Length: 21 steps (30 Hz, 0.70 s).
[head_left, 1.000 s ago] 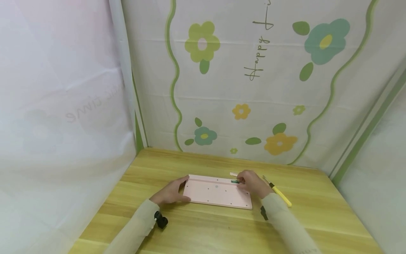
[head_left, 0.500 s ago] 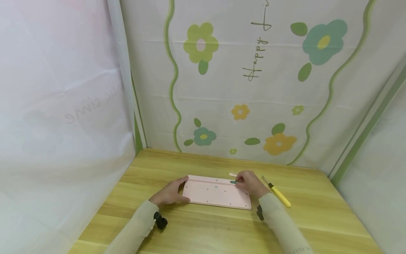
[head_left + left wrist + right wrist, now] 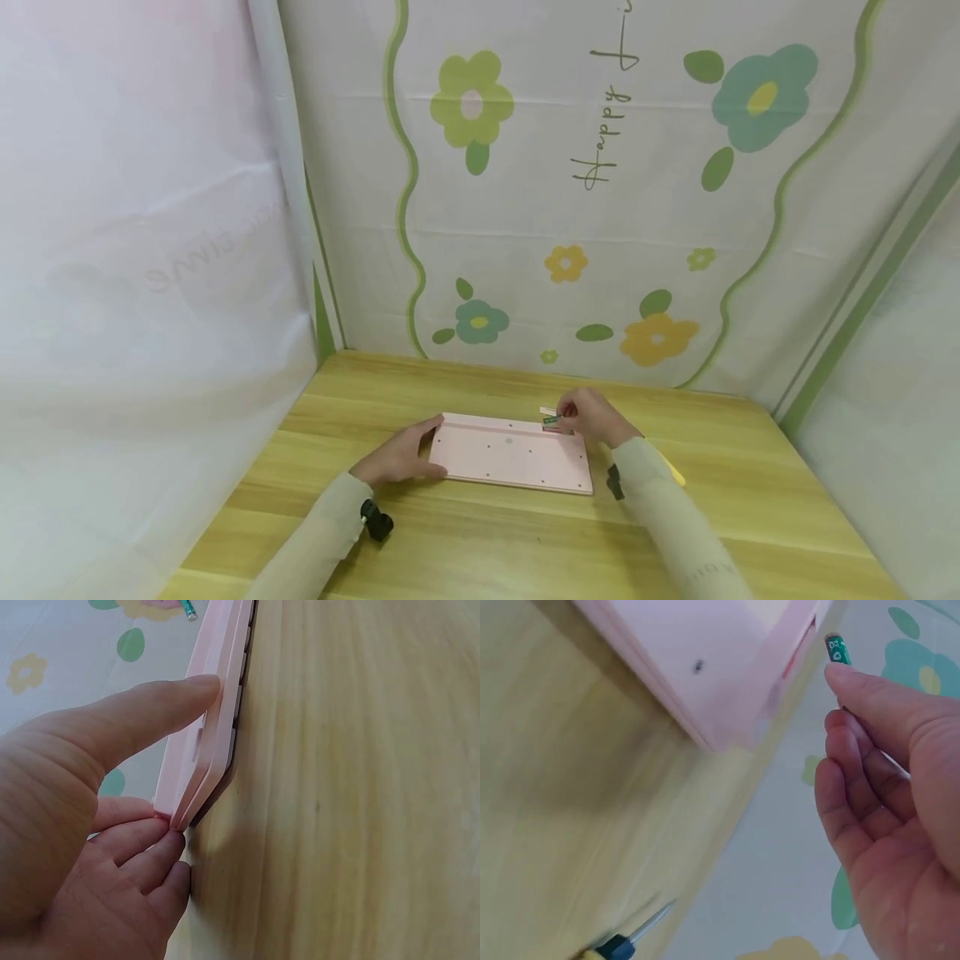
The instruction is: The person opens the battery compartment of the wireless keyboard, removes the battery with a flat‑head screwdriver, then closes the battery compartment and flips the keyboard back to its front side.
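A pink keyboard (image 3: 495,462) lies face down on the table, its screw-dotted back up; the left wrist view shows keys along its underside. My left hand (image 3: 397,457) grips its left end, thumb (image 3: 187,694) on the near edge and fingertips at the far corner. Between thumb and fingers, my right hand (image 3: 597,418) pinches a small green battery (image 3: 839,649). That battery is just above the open battery slot (image 3: 551,429) near the keyboard's far right edge; the hand hides part of the slot.
A small pale strip (image 3: 547,411), perhaps the slot's cover, lies behind the keyboard. To the right is a yellow-handled screwdriver (image 3: 675,472), partly hidden by the right arm in the head view. A flower-printed curtain (image 3: 510,208) stands behind the wooden table (image 3: 450,533).
My right hand has risen slightly away from the keyboard with the battery, and the dark slot shows beneath it. My left hand has stayed on the keyboard's left end.
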Each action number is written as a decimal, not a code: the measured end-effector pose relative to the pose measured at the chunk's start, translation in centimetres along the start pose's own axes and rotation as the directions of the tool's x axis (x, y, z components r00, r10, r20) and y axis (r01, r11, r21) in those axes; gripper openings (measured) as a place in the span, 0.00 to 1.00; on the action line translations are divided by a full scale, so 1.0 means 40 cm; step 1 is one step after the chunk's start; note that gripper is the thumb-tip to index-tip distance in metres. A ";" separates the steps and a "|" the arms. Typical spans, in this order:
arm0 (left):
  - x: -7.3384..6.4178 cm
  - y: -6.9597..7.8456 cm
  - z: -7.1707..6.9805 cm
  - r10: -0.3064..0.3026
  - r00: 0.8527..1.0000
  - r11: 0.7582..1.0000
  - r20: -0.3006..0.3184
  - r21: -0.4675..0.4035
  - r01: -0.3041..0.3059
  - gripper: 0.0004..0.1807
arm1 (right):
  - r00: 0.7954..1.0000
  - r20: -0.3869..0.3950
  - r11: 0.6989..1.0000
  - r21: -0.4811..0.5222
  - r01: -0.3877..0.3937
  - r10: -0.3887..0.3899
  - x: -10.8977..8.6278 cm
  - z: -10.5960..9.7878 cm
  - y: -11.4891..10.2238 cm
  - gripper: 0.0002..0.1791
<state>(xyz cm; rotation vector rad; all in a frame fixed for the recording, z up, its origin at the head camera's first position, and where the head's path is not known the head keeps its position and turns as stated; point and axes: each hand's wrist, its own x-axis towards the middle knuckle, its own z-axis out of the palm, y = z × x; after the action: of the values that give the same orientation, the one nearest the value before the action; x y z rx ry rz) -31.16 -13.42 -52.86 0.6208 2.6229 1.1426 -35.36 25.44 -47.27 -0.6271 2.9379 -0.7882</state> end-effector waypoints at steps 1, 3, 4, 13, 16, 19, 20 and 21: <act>-0.001 -0.001 -0.001 -0.001 1.000 1.000 0.001 0.002 0.001 0.57 | 1.000 0.001 1.000 0.008 0.001 -0.001 0.008 0.001 -0.002 0.04; -0.003 -0.001 -0.003 0.005 1.000 1.000 0.002 -0.001 -0.005 0.57 | 1.000 0.010 1.000 0.028 0.005 -0.005 0.025 0.006 -0.007 0.03; -0.004 -0.001 -0.004 0.007 1.000 1.000 0.003 0.002 -0.007 0.57 | 1.000 0.013 0.999 0.037 0.014 -0.014 0.034 0.009 -0.011 0.03; -0.005 -0.001 -0.010 0.015 1.000 1.000 0.000 0.006 -0.015 0.56 | 1.000 0.019 0.998 0.060 0.018 -0.019 0.143 0.044 -0.039 0.03; -0.003 0.000 -0.010 0.018 1.000 1.000 0.004 0.002 -0.018 0.57 | 1.000 0.008 0.997 0.070 0.028 -0.029 0.172 0.065 -0.033 0.03; -0.001 -0.001 -0.008 0.022 1.000 1.000 0.018 -0.006 -0.022 0.57 | 1.000 0.015 0.997 0.074 0.014 -0.015 0.186 0.086 -0.027 0.04; -0.001 -0.003 -0.007 0.023 1.000 1.000 0.020 -0.005 -0.023 0.57 | 1.000 0.018 0.997 0.074 0.008 -0.009 0.189 0.091 -0.027 0.05; 0.000 -0.004 -0.007 0.024 1.000 1.000 0.020 -0.006 -0.023 0.57 | 1.000 0.023 0.997 0.071 0.004 -0.005 0.192 0.097 -0.025 0.05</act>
<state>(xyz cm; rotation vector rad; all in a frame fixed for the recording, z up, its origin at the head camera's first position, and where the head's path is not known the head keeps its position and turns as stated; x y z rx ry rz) -31.31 -13.71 -52.78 0.6600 2.6016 1.1445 -41.51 19.79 -49.63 -0.6336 2.8745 -0.8755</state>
